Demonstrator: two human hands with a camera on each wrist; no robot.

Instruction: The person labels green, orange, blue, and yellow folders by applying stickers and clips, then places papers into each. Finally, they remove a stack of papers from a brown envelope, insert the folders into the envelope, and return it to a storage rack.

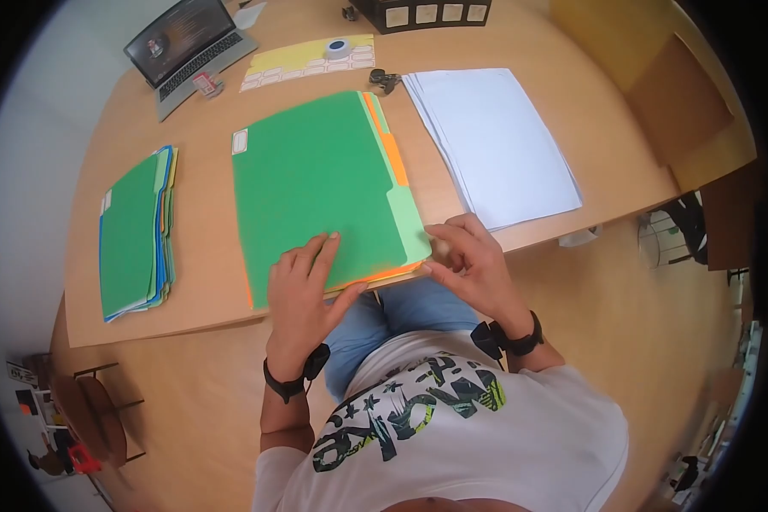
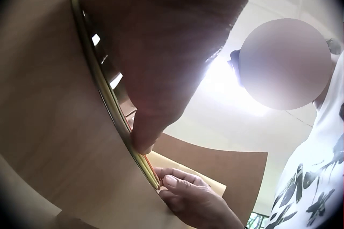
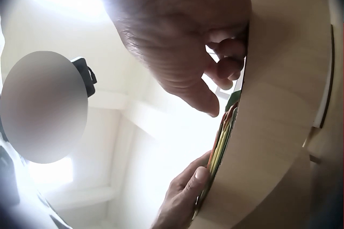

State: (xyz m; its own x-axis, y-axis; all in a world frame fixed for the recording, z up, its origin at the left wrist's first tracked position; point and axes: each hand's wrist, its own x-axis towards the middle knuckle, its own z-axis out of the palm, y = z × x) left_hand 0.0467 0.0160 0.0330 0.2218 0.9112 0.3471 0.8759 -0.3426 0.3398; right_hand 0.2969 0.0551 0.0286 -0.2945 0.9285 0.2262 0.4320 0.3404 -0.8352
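A stack of file folders (image 1: 316,179), green on top with light green and orange edges showing, lies on the table in front of the person. The left hand (image 1: 300,282) rests on the near part of the green cover, fingers extended, its thumb at the near edge. At the stack's near right corner is the right hand (image 1: 474,264), fingers bent and thumb apart from them, fingertips right at the corner. From the right wrist view, the layered folder edges (image 3: 221,140) show below the right thumb, and the left thumb lies against them.
A second folder stack (image 1: 132,239) lies at the left. White paper sheets (image 1: 495,145) lie at the right. Farther back are a laptop (image 1: 188,51), label sheets (image 1: 282,64) with a tape roll (image 1: 338,49), a black clip (image 1: 384,80) and a black box (image 1: 422,15).
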